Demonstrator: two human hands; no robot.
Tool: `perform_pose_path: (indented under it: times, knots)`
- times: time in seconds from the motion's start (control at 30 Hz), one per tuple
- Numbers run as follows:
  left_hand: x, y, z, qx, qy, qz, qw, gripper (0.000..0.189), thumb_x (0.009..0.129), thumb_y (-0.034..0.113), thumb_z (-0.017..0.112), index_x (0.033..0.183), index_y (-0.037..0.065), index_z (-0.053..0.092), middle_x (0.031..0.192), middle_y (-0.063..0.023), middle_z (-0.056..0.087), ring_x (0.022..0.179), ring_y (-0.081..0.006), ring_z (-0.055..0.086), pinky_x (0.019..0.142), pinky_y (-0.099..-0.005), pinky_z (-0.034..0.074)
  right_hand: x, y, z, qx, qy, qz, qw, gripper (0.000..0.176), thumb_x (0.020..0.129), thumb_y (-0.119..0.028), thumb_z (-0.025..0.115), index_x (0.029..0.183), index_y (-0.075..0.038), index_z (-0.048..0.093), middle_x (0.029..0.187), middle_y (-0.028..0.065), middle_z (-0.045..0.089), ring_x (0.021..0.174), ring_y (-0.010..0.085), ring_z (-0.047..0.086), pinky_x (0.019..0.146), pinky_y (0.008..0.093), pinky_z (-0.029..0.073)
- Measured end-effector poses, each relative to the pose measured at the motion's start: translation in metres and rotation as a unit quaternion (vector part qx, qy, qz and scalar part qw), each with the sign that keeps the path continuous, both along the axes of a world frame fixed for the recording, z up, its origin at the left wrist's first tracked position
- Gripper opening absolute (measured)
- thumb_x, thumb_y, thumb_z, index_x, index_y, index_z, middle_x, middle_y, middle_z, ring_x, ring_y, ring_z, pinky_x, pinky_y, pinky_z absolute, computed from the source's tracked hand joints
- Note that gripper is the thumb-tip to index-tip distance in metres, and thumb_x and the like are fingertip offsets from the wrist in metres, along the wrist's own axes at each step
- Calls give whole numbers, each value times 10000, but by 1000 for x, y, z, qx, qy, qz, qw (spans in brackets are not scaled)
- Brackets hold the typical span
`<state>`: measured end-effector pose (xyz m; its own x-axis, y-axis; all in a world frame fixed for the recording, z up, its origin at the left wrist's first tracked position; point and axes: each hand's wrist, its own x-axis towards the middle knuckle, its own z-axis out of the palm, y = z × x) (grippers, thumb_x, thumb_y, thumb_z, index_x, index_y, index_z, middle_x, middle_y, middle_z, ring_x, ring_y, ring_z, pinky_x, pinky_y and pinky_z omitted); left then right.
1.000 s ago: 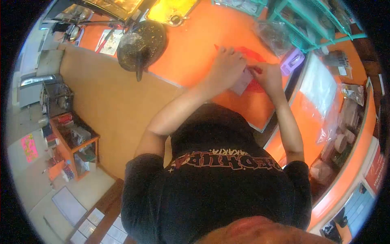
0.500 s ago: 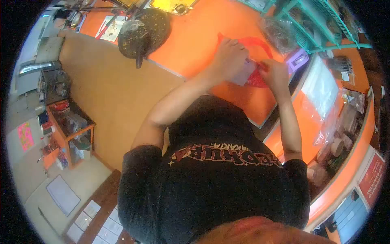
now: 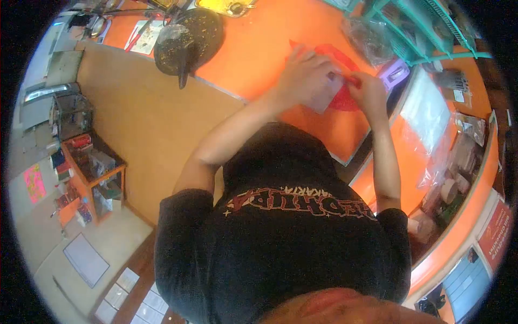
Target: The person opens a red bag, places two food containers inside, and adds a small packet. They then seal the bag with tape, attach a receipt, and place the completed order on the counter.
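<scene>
My left hand (image 3: 306,75) is closed on a pale, whitish packet (image 3: 327,97) over the orange counter. Beside it, my right hand (image 3: 369,92) pinches an edge of a red plastic bag (image 3: 345,101). The bag lies behind and between the two hands, and its far part rests on the counter. The packet overlaps the near side of the bag. What is inside either one cannot be made out.
A dark round pan (image 3: 191,40) and a yellow tray (image 3: 226,6) stand at the far left of the counter (image 3: 270,40). Clear plastic (image 3: 372,40), a purple object (image 3: 394,74) and a teal rack (image 3: 421,32) are at the right.
My right hand has shifted slightly up and nearer my left hand, at the edge of the red bag. The bag has changed shape a little between them.
</scene>
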<state>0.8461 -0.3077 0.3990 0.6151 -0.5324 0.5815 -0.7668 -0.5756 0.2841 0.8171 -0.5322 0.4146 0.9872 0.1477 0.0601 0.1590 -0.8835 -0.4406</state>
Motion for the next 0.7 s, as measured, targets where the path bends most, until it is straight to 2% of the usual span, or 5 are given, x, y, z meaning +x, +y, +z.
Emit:
perform_pose_path:
  times: [0.2, 0.33, 0.5, 0.63, 0.7]
  knots:
    - [-10, 62, -28, -151, 111, 130, 974, 279, 918, 92, 602, 1191, 79, 659, 1101, -110, 705, 989, -312, 667, 890, -442, 502, 10, -11, -12, 85, 14, 12, 996, 305, 858, -312, 744, 1032, -62, 756, 936, 175, 737, 871, 306, 732, 776, 404, 551]
    - [-7, 124, -143, -93, 174, 292, 936, 242, 962, 120, 606, 1194, 65, 644, 1145, -147, 700, 1032, -341, 675, 867, -445, 524, 18, 2, -15, 34, 77, 7, 996, 343, 875, -365, 733, 1013, -51, 752, 917, 151, 743, 829, 285, 724, 754, 406, 544]
    - [0, 152, -227, -132, 358, 286, 879, 197, 953, 217, 641, 1037, 46, 691, 960, -164, 729, 901, -353, 702, 805, -445, 541, 47, -3, -48, 81, 112, 58, 989, 381, 894, -435, 714, 987, -67, 750, 898, 121, 738, 789, 286, 679, 720, 418, 529]
    - [-20, 109, -152, -137, 338, 226, 903, 255, 939, 264, 671, 1031, 34, 731, 855, -164, 740, 813, -320, 728, 772, -427, 552, 50, -1, 3, 94, 256, 31, 961, 489, 895, -373, 733, 1235, -23, 695, 1332, 254, 619, 1194, 323, 631, 1041, 420, 454]
    - [-29, 80, -119, -116, 379, 136, 908, 306, 940, 278, 675, 1085, 13, 725, 902, -169, 748, 862, -288, 730, 813, -403, 548, 53, -6, -6, 101, 233, 73, 964, 461, 911, -379, 710, 1190, -12, 714, 1292, 262, 638, 1151, 332, 650, 1007, 411, 473]
